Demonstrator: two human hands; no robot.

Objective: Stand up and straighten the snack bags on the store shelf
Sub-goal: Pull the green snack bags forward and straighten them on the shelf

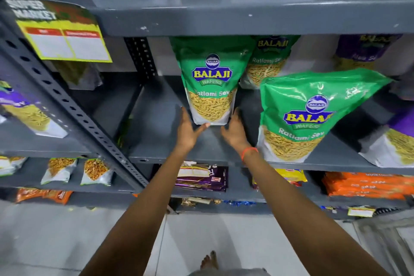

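Observation:
A green Balaji Ratlami Sev bag [210, 80] stands upright on the grey middle shelf [156, 132]. My left hand [189, 130] is at its lower left corner, fingers spread, the thumb touching the bag's bottom edge. My right hand [235, 132] is at its lower right corner, fingers apart against the bag's side. Neither hand has closed around it. A second green bag [309, 114] stands at the shelf's front right, leaning slightly. A third green bag [266, 60] stands behind, between the other two.
Purple bags [367, 51] stand at the right, one [398, 141] near the front edge. A slanted perforated post [74, 110] divides off the left bay, with a yellow price sign [65, 38]. The lower shelves hold small packets and orange packs [363, 186]. White bags sit on top.

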